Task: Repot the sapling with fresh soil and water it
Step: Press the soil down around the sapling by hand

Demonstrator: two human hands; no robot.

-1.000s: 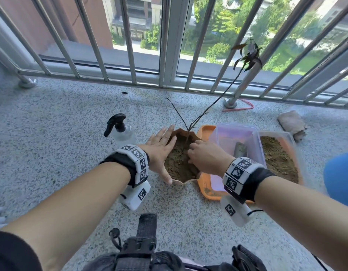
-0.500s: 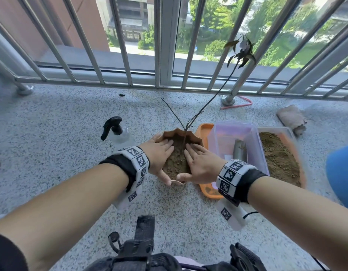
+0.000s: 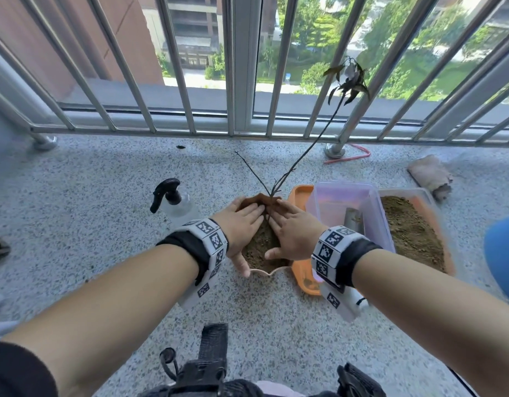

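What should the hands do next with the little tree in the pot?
Probably lift the left hand off the soil and reach for the spray bottle beside the pot. Both hands, the right hand too, already lie flat on the soil around the sapling, so packing looks nearly done and watering remains.

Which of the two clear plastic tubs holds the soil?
The far-right tub, heaped with brown soil; the tub beside the pot holds only a grey tool.

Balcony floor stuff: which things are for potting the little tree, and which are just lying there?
For the job: pot, sapling, soil box, spray bottle, left hand, right hand.
Just lying about: rag, red cord.
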